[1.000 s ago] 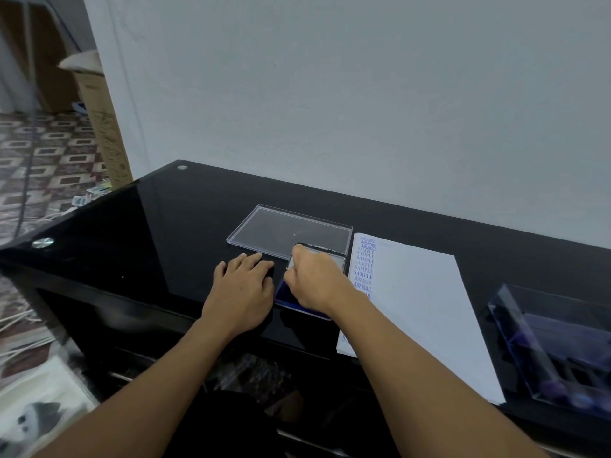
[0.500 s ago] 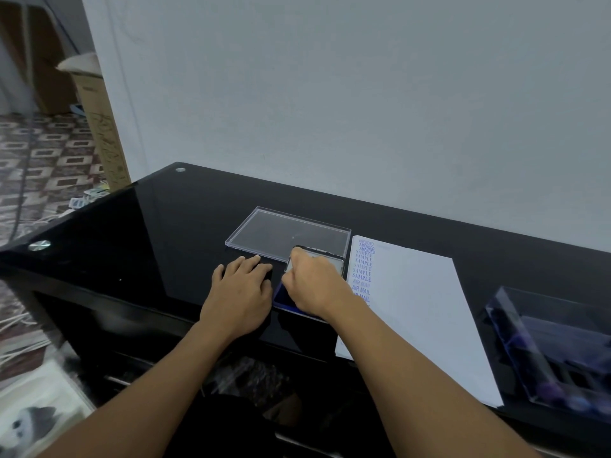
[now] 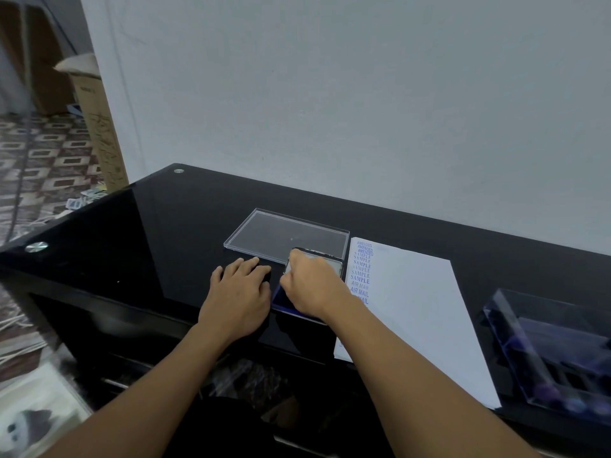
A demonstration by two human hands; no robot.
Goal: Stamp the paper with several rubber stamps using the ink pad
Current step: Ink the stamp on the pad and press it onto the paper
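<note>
Right hand (image 3: 310, 285) curled tight over the ink pad (image 3: 281, 302), prob pinching a stamp, can't see it tho. Left hand (image 3: 239, 292) flat just left of the grip. Paper (image 3: 413, 309) sits right beside it w/ fresh prints, so dragging low across = smudge imo.

On the counter (image 3: 165, 226) I count one sheet of paper (image 3: 413, 309), one blue ink pad (image 3: 287, 301), one clear lid (image 3: 281, 233) and one clear box (image 3: 545, 352). Two metal studs (image 3: 179, 171) dot its glass. The blue imprints (image 3: 361, 272) show three wordings. My hands make two: left hand (image 3: 238, 292), right hand (image 3: 310, 285).
</note>
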